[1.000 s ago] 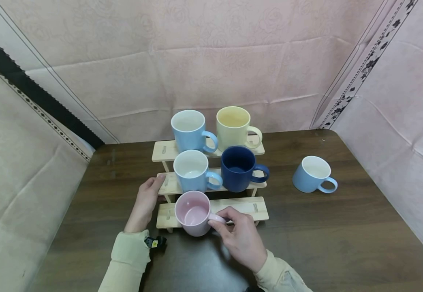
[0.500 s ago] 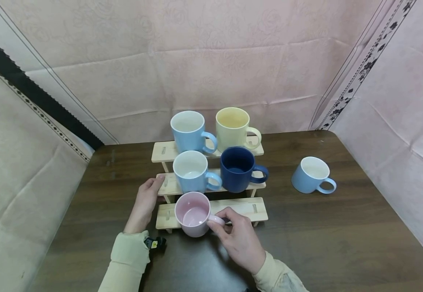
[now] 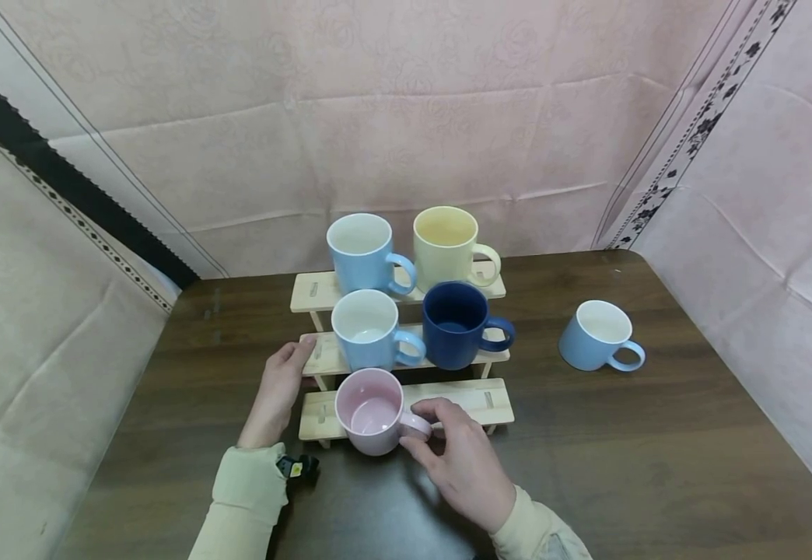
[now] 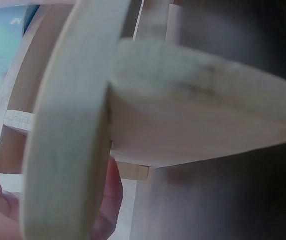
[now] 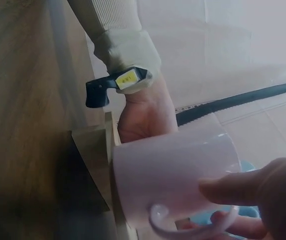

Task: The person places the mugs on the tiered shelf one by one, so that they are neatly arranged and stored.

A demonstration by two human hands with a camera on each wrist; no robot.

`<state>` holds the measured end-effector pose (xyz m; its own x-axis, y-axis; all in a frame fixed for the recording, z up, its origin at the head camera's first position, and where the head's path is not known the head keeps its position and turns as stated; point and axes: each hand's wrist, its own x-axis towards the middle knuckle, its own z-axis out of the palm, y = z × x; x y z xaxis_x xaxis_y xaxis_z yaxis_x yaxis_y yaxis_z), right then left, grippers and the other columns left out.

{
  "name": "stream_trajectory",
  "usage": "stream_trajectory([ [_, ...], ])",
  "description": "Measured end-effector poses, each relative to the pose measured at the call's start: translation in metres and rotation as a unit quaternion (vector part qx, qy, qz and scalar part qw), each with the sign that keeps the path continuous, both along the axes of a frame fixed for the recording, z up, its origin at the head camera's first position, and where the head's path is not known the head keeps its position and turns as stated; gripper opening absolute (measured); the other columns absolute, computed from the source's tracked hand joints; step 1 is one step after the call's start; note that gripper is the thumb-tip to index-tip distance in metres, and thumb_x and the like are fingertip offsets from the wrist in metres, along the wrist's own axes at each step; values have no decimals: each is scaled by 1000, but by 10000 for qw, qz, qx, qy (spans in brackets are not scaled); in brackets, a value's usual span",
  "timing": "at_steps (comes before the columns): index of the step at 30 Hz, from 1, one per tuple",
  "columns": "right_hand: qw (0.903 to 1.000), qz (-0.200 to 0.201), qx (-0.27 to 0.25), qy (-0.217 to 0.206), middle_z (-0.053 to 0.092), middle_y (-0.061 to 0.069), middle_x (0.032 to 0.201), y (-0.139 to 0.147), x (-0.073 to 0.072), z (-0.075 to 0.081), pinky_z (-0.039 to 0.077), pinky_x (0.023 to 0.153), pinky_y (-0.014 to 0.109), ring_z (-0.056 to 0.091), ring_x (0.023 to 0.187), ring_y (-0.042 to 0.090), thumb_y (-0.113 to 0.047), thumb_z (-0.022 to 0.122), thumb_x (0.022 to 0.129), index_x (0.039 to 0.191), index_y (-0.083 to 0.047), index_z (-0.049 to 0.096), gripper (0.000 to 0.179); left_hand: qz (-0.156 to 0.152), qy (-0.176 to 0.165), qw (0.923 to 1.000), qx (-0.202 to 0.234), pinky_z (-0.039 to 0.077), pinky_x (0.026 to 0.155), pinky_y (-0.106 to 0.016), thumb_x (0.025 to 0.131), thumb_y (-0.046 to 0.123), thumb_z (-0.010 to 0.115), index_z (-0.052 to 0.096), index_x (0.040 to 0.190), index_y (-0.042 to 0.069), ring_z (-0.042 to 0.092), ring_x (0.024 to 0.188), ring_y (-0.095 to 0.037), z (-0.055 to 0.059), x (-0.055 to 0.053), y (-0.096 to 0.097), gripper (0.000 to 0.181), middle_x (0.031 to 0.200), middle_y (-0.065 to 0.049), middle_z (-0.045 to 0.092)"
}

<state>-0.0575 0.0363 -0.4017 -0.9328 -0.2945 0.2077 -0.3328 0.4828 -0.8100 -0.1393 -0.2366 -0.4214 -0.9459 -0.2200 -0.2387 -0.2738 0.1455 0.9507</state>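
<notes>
A pink mug [image 3: 371, 412] sits upright at the left of the lowest shelf on a three-step wooden rack [image 3: 458, 398]. My right hand [image 3: 465, 467] is at its handle, index finger close by and thumb parted from it. In the right wrist view, the thumb [image 5: 232, 187] lies straight across in front of the pink mug. My left hand [image 3: 276, 389] grips the left end of the middle shelf, thumb on top. From the left wrist, the rack's pale board [image 4: 65, 125] hides part of the fingers [image 4: 113, 200].
A light blue mug [image 3: 365, 330] and a navy mug [image 3: 455, 325] stand on the middle shelf. The top shelf bears another light blue mug [image 3: 360, 253] and a yellow mug [image 3: 446, 249]. One more light blue mug [image 3: 598, 336] stands on the dark table [image 3: 623, 467] at right.
My right thumb and fingers have loosened from the pink mug's handle, and the thumb has dropped below it. The pink mug and my left hand have stayed in place.
</notes>
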Motion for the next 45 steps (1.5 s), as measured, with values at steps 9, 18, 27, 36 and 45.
stream_trajectory([
  [9,9936,-453,865,568,64,-2,107,36,-4,10,52,82,37,62,99,15,-28,84,77,114,-14,63,44,37,45,10000,65,52,76,-35,100,50,47,55,117,-2,57,81,-17,-1,0,0,56,98,-8,58],
  [18,9876,-1097,882,699,67,6,108,114,-22,35,52,81,39,65,98,22,-29,75,87,113,-9,63,35,38,67,10000,33,52,74,-33,100,50,47,55,115,-2,56,79,-16,-3,-2,-2,55,96,-8,57],
  [27,9454,-3073,726,806,63,21,114,180,-52,27,37,86,46,52,107,41,-25,73,89,116,0,64,38,15,0,10000,-8,52,77,-36,100,50,46,55,116,-2,56,82,-19,-2,-1,-2,55,99,-9,56],
  [36,9281,-3630,785,-254,41,29,131,222,-73,2,33,94,58,39,120,45,-36,61,95,137,4,45,60,-15,-19,10000,-4,51,79,-37,100,51,46,54,118,-1,55,83,-18,1,-1,-1,56,99,-9,57],
  [45,9325,-3502,692,-553,38,31,136,230,-85,-20,34,100,60,39,125,47,-33,56,99,142,7,36,62,-17,-73,10000,-33,51,81,-39,100,52,46,54,117,-1,56,83,-19,2,0,0,56,99,-9,57],
])
